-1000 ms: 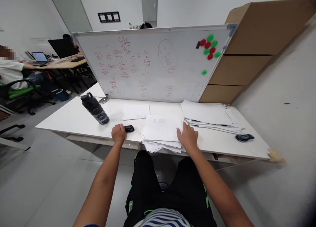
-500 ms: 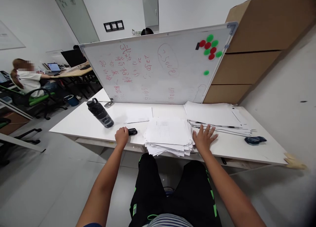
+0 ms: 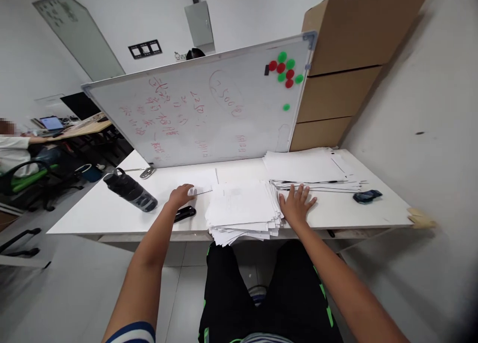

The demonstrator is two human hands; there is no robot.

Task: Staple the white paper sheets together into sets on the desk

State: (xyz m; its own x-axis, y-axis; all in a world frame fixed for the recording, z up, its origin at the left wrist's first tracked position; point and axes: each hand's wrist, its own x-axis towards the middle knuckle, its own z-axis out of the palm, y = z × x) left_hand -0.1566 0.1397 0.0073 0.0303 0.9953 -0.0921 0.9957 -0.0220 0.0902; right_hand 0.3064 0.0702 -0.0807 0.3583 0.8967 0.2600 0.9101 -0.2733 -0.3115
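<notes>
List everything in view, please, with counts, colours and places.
Table: one, white, centre
Paper stack: one, white, front edge
Paper pile: one, white, right rear
Loose paper: uncounted, white, left of stack
Stapler-like tool: one, black, left front
Bottle: one, dark, left
Metallic item: one, grey, left
Unclear item: one, dark blue, right
Whiteboard: one, white, rear
Round magnets: five green, four red, whiteboard
Boxes: three, brown, right
Desk: one, wooden, left
Monitor: one, black, left
Laptop: one, bluish screen, left
Chair: one, green, left
Bin: one, blue, left
Cabinet: one, grey, rear
People: two, white top left, head behind whiteboard
Trousers: one pair, black, bottom
Left grip: one, bare, near loose paper
Right grip: one, bare, beside stack
</notes>
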